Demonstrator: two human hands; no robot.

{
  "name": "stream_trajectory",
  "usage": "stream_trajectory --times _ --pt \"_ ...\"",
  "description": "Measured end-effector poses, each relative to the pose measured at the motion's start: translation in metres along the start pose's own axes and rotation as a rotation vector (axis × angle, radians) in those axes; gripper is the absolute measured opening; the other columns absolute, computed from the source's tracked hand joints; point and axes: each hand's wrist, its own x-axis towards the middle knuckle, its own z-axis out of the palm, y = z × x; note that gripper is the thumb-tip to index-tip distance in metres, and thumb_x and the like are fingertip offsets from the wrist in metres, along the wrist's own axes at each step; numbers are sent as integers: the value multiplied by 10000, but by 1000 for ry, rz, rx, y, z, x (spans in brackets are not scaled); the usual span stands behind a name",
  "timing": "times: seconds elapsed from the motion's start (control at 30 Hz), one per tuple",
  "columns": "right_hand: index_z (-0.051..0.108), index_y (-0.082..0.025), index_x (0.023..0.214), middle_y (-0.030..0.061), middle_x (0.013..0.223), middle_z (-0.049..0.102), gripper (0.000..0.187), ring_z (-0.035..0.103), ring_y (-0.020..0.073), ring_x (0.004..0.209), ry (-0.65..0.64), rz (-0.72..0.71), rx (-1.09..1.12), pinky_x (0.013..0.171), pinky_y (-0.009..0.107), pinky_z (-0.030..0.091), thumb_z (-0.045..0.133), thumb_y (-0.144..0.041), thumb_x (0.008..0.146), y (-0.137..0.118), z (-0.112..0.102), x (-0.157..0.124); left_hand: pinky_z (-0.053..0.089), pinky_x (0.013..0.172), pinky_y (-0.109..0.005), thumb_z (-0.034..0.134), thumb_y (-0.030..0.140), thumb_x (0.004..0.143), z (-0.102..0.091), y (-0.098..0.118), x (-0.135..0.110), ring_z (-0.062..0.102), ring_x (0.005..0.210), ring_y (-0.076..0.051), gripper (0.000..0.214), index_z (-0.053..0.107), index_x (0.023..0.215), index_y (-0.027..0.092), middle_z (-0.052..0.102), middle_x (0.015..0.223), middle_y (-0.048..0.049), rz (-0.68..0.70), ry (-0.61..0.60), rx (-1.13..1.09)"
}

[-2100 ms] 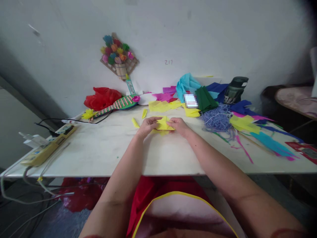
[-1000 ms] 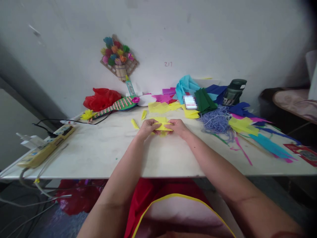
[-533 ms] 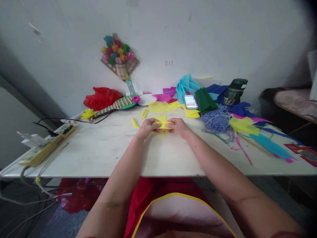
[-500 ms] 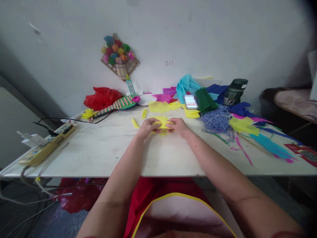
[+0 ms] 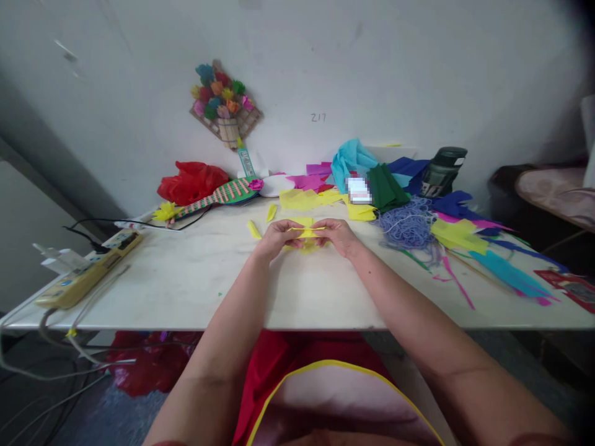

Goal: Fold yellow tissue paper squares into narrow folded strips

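Between both hands is a piece of yellow crepe paper (image 5: 305, 233), gripped over the middle of the table. My left hand (image 5: 277, 237) pinches its left end, thumb on top. At the right end, my right hand (image 5: 338, 234) pinches it the same way. Part of the paper is covered by my fingers, and more yellow paper shows just behind and below them. Two small folded yellow pieces lie left of my left hand: one narrow strip (image 5: 253, 230) close by and another strip (image 5: 271, 213) farther back.
Yellow sheets (image 5: 302, 199), a blue-violet yarn heap (image 5: 406, 224), green paper (image 5: 388, 189) and a dark bottle (image 5: 444, 172) stand or lie behind and right. At left are a decorated pipa-shaped craft (image 5: 227, 193), red paper (image 5: 193, 183) and a power strip (image 5: 88, 272) with cables.
The near part of the yellow paper between my thumbs has narrowed into a thinner band, and the thumbs have drawn slightly closer together. The surrounding things stay put.
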Motion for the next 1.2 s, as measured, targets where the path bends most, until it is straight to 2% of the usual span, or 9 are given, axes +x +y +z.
stream_trajectory --times 0.5,0.73,0.83,0.93,1.03,1.13,1.2 --pt "628 -150 681 -8 530 623 188 560 118 448 -35 -33 35 486 258 458 686 -206 511 2 -3 1 503 635 -278 707 229 567 -2 1 -1 639 578 -156 321 623 845 93 677 646 -70 1 -4 -112" --pt "619 -146 700 7 565 635 161 557 117 464 -67 -49 24 517 267 465 645 -197 550 1 -5 0 506 677 -313 609 214 611 -4 2 0 651 638 -193 235 646 800 78 679 672 -105 25 -86 -168" --pt "625 -136 719 30 598 647 162 564 128 475 -101 -45 28 531 282 470 609 -202 572 -1 -6 -2 507 670 -311 616 235 618 -3 3 0 649 632 -193 242 644 798 76 678 667 -105 22 -59 -139" --pt "631 -126 744 50 621 647 212 563 141 476 -137 -49 51 524 302 473 578 -287 618 -4 -6 -3 507 651 -290 639 195 595 -3 3 0 645 598 -174 267 631 838 83 676 648 -87 5 -16 -97" --pt "622 -124 692 36 577 621 249 539 126 442 -89 -52 0 485 283 459 607 -366 639 -6 -4 -5 507 621 -276 635 176 590 -3 1 0 642 575 -164 290 617 865 85 681 675 -88 -16 -7 -72" --pt "603 -130 638 1 515 582 251 504 99 402 -44 -31 -79 452 253 442 674 -367 597 -5 -1 -4 506 591 -270 626 179 600 -3 1 0 641 562 -168 275 607 860 87 680 677 -90 -26 -8 -47" --pt "605 -137 671 -6 545 595 252 492 88 390 -41 -30 -83 421 240 430 691 -356 581 -2 0 -3 506 581 -269 616 178 607 -3 1 0 641 557 -171 254 605 846 90 675 655 -84 -25 -7 -38"
